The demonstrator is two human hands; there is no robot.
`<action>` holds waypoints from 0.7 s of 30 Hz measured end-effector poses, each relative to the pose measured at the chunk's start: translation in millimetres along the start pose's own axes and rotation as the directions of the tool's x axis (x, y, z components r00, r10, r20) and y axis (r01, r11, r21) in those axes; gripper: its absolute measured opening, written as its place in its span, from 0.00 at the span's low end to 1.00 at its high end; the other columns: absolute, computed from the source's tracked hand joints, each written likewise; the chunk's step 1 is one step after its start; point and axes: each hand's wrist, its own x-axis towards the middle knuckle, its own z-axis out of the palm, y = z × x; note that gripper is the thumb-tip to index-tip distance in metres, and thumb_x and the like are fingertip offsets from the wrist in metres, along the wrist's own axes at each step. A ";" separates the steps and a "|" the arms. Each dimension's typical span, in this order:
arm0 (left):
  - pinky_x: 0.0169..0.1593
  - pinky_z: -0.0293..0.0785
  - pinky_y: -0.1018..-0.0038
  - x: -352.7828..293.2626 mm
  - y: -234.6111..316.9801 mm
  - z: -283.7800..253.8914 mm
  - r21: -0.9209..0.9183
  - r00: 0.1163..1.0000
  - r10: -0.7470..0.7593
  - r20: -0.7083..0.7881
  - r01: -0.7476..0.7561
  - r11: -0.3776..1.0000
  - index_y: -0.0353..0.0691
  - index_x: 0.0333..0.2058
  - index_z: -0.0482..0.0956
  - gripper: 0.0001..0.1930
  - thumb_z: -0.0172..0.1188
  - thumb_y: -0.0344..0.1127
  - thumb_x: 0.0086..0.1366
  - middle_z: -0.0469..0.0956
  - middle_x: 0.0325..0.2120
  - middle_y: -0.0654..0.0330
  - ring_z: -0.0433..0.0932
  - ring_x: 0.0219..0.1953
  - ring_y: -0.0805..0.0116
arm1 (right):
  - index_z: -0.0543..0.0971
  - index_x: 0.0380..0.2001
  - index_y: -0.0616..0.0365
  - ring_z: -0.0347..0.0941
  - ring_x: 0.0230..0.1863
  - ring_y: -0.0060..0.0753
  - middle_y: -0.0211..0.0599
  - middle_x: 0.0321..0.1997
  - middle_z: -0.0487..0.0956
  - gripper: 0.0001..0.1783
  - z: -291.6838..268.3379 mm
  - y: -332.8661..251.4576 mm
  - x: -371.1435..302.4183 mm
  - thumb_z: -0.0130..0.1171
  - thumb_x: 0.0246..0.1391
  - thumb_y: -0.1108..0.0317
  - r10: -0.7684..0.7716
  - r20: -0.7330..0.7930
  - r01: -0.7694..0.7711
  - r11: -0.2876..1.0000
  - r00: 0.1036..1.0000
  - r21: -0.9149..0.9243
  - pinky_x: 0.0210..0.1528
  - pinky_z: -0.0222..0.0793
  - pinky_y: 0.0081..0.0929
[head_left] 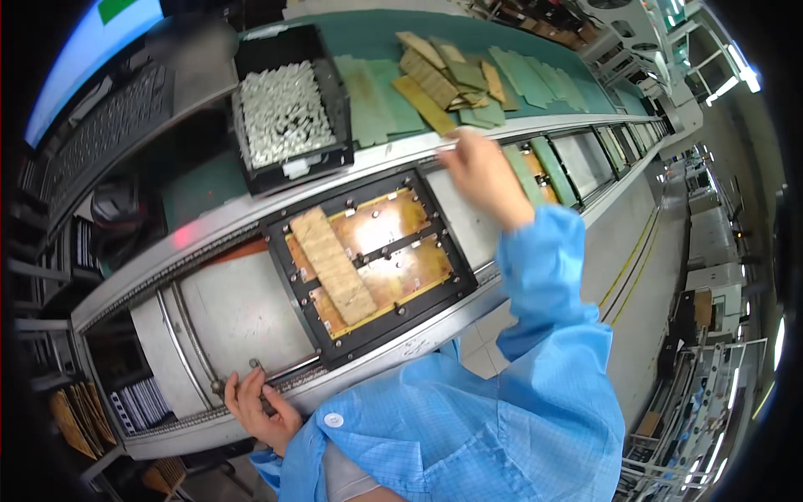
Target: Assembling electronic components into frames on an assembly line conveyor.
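My right hand [488,177] reaches over the far rail with its fingers curled in. Its fingertips close at the near end of a yellow-green flat strip [423,105], which lies against a loose pile of brown and green strips [458,74]. At the near rail, my left hand [263,411] rests with its fingers apart and nothing in them. Between the hands, a black frame [465,283] on the conveyor holds copper-coloured shiny panels [406,272]. One tan, rough-looking strip [334,266] lies across the panels' left part.
A black bin [339,113] of small silvery pieces stands beyond the far rail. Further right on the conveyor [242,314] sits another frame with green strips [553,171]. A keyboard [109,125] and screen are at far left. Green sheets [381,96] lie on the bench.
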 end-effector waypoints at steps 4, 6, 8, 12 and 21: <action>0.61 0.68 0.56 -5.7 0.8 -1.8 0.047 0.999 -0.003 -0.035 0.005 0.999 0.32 0.43 0.81 0.12 0.54 0.17 0.63 0.81 0.43 0.53 0.70 0.60 0.45 | 0.80 0.46 0.63 0.77 0.49 0.63 0.60 0.45 0.82 0.23 24.6 176.7 97.7 0.65 0.56 0.55 0.237 -0.293 -0.345 0.845 0.926 -0.408 0.53 0.73 0.52; 0.60 0.68 0.57 -6.7 2.4 1.6 0.055 0.998 -0.001 -0.063 0.004 0.998 0.32 0.43 0.81 0.12 0.53 0.17 0.63 0.81 0.43 0.53 0.70 0.60 0.46 | 0.80 0.47 0.60 0.78 0.50 0.61 0.59 0.46 0.83 0.24 34.6 247.9 128.6 0.65 0.56 0.52 0.374 -0.360 -0.478 0.837 0.855 -0.265 0.55 0.73 0.50; 0.60 0.68 0.57 -3.3 4.0 7.8 0.075 0.995 -0.013 -0.095 0.020 0.997 0.33 0.42 0.81 0.12 0.53 0.17 0.63 0.81 0.42 0.53 0.70 0.59 0.47 | 0.81 0.48 0.59 0.79 0.51 0.59 0.57 0.46 0.83 0.25 41.3 282.6 143.9 0.64 0.56 0.51 0.381 -0.316 -0.434 0.893 0.869 -0.120 0.56 0.73 0.48; 0.58 0.69 0.58 -3.1 6.8 7.0 0.125 0.994 -0.068 -0.090 0.079 0.989 0.33 0.40 0.80 0.11 0.54 0.16 0.62 0.80 0.39 0.52 0.71 0.57 0.47 | 0.84 0.44 0.58 0.80 0.52 0.57 0.52 0.46 0.85 0.27 58.2 257.9 174.3 0.68 0.51 0.46 0.480 -0.236 -0.514 0.851 0.845 -0.106 0.57 0.73 0.45; 0.58 0.69 0.56 5.7 6.8 11.4 0.163 0.993 -0.091 -0.068 0.102 0.981 0.33 0.39 0.82 0.11 0.55 0.18 0.60 0.82 0.38 0.53 0.74 0.51 0.45 | 0.80 0.57 0.60 0.78 0.34 0.29 0.38 0.39 0.84 0.28 -34.4 138.4 76.3 0.66 0.58 0.55 0.379 -0.201 -0.343 0.919 0.903 0.194 0.41 0.73 0.29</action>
